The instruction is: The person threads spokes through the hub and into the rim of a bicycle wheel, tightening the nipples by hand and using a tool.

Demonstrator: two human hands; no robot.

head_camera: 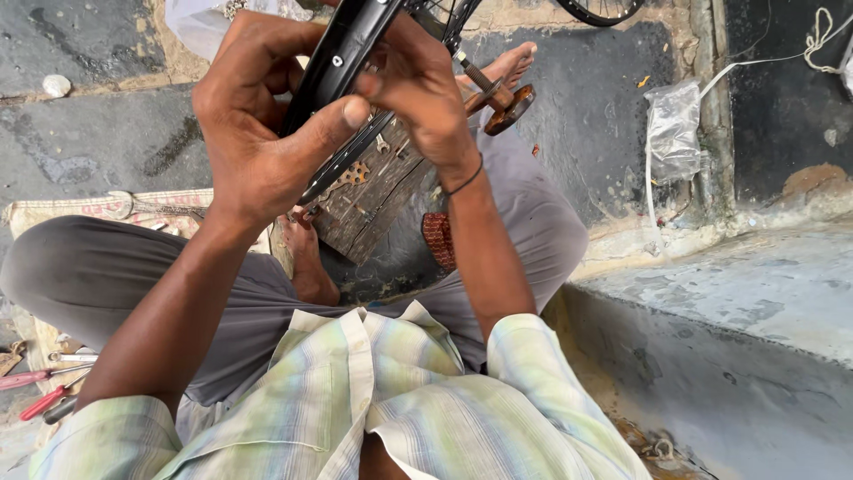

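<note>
Gripping black wheel rim (pixel 342 53) with left hand (pixel 258 124), thumb pressing its edge. Right hand (pixel 418 89) fingers pinching at the rim over the wooden block (pixel 373 200) between my knees. Probably spoke seating; next move needs a steady rim.

Left hand (pixel 253 133) and right hand (pixel 418 84) around black wheel rim (pixel 342 53)

Pale striped shirt (pixel 391 400) in green, white and lilac, sleeves short. Grey trousers (pixel 133 276) over both knees. Thin black band (pixel 466 182) on right wrist. Bare feet.
</note>
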